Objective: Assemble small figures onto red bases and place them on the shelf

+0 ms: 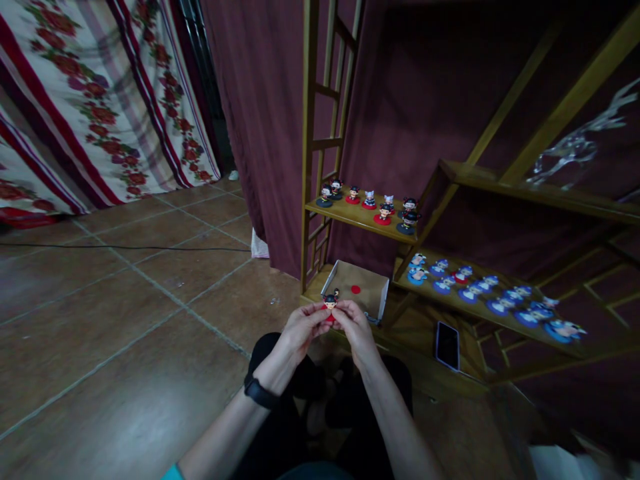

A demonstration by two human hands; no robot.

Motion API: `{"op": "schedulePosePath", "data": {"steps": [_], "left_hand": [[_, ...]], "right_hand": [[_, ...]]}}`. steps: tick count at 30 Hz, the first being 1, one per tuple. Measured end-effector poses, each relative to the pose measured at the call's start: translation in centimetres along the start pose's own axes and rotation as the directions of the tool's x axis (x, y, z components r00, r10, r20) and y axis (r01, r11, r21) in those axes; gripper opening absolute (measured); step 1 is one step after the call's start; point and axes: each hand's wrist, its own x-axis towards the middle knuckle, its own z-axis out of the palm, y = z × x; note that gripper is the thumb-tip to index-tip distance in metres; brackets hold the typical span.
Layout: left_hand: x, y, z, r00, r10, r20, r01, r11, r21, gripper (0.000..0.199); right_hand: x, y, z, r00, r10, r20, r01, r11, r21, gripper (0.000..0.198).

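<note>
Between my two hands is a small figurine (331, 302) with black hair and red at its lower part. My left hand (302, 328) pinches it from the left, while my right hand (353, 325) grips it from the right. Both thumbs press on its front, and the fingers behind are partly hidden. Just beyond my hands, an open shallow box (377, 300) stands on the bottom shelf. Inside that box lies a round red disc (355, 289), along with something small near its front edge that I cannot make out.
A wooden shelf unit (309, 147) holds several figurines on round bases on an upper board (345, 211), and several blue-based ones on a lower right board (435, 291). A phone (447, 345) lies low at right. A clear ornament (570, 150) stands higher. A cable (125, 247) crosses the tiled floor.
</note>
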Motion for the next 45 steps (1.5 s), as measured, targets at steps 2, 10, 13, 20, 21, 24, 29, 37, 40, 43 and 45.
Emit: {"op": "schedulePosePath", "data": {"steps": [2,10,13,20,21,24,29,37,40,43,45], "left_hand": [[0.1,0.0,-0.1,1.0,0.011,0.003,-0.011,1.0,0.01,0.026],[0.1,-0.4,-0.3,0.999,0.022,0.039,-0.024,0.999,0.035,0.028],[0.2,-0.5,-0.5,0.999,0.014,0.051,-0.016,0.999,0.038,0.029],[0.3,-0.7,-0.8,0.999,0.003,0.054,-0.005,0.999,0.037,0.029],[0.3,-0.7,-0.8,0.999,0.009,0.049,-0.01,0.999,0.039,0.028],[0.3,-0.6,-0.6,0.999,0.018,0.037,-0.02,0.999,0.049,0.028],[0.2,-0.4,-0.4,1.0,0.02,0.022,-0.022,0.998,0.06,0.027],[0.7,-1.0,-0.7,1.0,0.009,-0.002,-0.009,1.0,0.012,0.025],[0.9,-1.0,-0.8,1.0,-0.008,0.008,0.009,1.0,-0.028,0.021],[1.0,-0.8,-1.1,1.0,-0.031,0.003,0.031,0.998,-0.051,0.02],[1.1,-0.8,-1.2,0.999,-0.04,-0.011,0.039,0.998,-0.056,0.02]], "right_hand": [[-0.1,0.0,0.0,1.0,-0.002,0.005,0.002,1.0,0.007,0.023],[0.1,0.2,-0.2,1.0,0.017,-0.012,-0.017,1.0,0.015,0.023],[0.2,0.4,-0.3,1.0,0.026,-0.015,-0.025,0.999,0.019,0.024],[0.0,0.1,-0.2,0.999,0.049,-0.014,-0.049,0.998,0.033,0.023],[-0.1,0.0,-0.1,0.999,0.053,-0.013,-0.052,0.998,0.038,0.022],[-0.2,-0.2,0.0,0.998,0.063,-0.02,-0.062,0.997,0.05,0.022],[-0.1,0.0,-0.1,0.997,0.067,-0.029,-0.065,0.995,0.076,0.023],[0.3,0.6,-0.2,0.996,0.088,0.0,-0.087,0.989,0.123,0.023],[0.4,1.0,-0.3,0.994,0.108,-0.006,-0.106,0.985,0.134,0.025],[0.4,1.2,-0.4,0.991,0.13,-0.012,-0.127,0.982,0.14,0.026],[0.3,1.1,-0.3,0.993,0.122,0.003,-0.121,0.984,0.132,0.025]]}}
